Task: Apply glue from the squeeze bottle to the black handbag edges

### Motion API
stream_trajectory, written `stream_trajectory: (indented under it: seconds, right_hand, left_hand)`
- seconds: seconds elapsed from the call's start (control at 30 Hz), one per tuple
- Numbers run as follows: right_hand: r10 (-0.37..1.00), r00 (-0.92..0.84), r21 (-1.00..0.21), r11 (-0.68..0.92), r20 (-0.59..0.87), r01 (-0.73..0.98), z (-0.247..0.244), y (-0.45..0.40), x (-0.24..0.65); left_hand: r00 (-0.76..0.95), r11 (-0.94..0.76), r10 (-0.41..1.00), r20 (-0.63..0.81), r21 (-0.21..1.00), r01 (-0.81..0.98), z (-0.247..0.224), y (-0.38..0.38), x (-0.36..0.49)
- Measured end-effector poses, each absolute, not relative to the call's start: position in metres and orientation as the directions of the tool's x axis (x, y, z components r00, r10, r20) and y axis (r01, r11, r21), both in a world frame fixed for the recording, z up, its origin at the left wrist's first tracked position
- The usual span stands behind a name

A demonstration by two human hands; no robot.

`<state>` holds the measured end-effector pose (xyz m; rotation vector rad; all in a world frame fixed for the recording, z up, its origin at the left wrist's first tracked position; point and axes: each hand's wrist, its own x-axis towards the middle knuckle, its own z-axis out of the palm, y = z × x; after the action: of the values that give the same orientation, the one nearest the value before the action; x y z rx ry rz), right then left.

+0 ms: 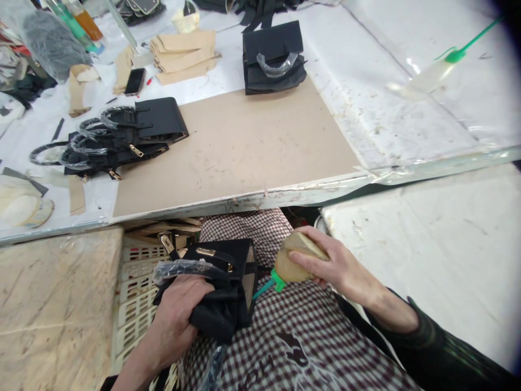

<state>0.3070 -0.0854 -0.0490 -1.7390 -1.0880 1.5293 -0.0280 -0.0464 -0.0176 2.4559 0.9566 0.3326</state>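
A black handbag [220,254] with gold hardware rests over my lap, its side edge facing right. Around its lower part and a bunch of black lining, my left hand [179,309] is closed. One of its handles is wrapped in clear plastic. My right hand [329,260] squeezes a yellowish glue bottle [295,258], tilted downward. Its green nozzle reaches the bag's open side edge; whether the tip touches cannot be made out. Beneath both lies a checked apron [293,320].
On the table, a tan board [244,146] bears another black handbag [272,60] and a pile of handbags [118,136]. Tan strips [183,54] and a phone [135,81] lie behind. A second bottle [427,79] lies right. A plastic basket [136,288] stands beside my left arm.
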Motion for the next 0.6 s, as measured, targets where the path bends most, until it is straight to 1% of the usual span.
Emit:
stream_trajectory:
  seconds: [0.07,0.2,0.27,0.33,0.4,0.5,0.57,0.6]
  right_hand:
    - [0.831,-0.043,-0.829,-0.547,-0.554,0.114,-0.039,-0.088,0.306]
    - [0.817,-0.099,-0.819,-0.573,-0.568,-0.028,-0.031,-0.09,0.302]
    - [0.82,-0.101,-0.807,-0.572,-0.563,-0.145,-0.035,-0.091,0.298]
    - [0.827,-0.096,-0.774,-0.554,-0.554,-0.307,-0.044,-0.091,0.293]
    - [0.83,-0.086,-0.695,-0.514,-0.552,-0.503,-0.054,-0.091,0.29]
    - [0.824,-0.054,-0.505,-0.396,-0.564,-0.767,-0.062,-0.09,0.29]
    - [0.832,-0.006,-0.429,-0.292,-0.554,-0.855,-0.063,-0.089,0.294]
    - [0.839,0.027,-0.421,-0.245,-0.543,-0.873,-0.062,-0.089,0.297]
  left_hand:
    - [0.727,-0.64,0.685,0.041,0.51,0.574,-0.018,-0.047,-0.028]
    - [0.716,-0.606,0.698,0.005,0.537,0.587,-0.02,-0.049,-0.028]
    - [0.697,-0.581,0.717,0.0,0.551,0.599,-0.02,-0.048,-0.028]
    - [0.676,-0.571,0.737,0.02,0.554,0.606,-0.019,-0.046,-0.031]
    - [0.661,-0.589,0.747,0.066,0.525,0.614,-0.018,-0.042,-0.036]
    - [0.644,-0.639,0.751,0.145,0.403,0.655,-0.016,-0.032,-0.051]
    - [0.6,-0.614,0.785,0.158,0.33,0.717,-0.014,-0.022,-0.064]
    - [0.535,-0.558,0.829,0.165,0.313,0.769,-0.011,-0.017,-0.07]
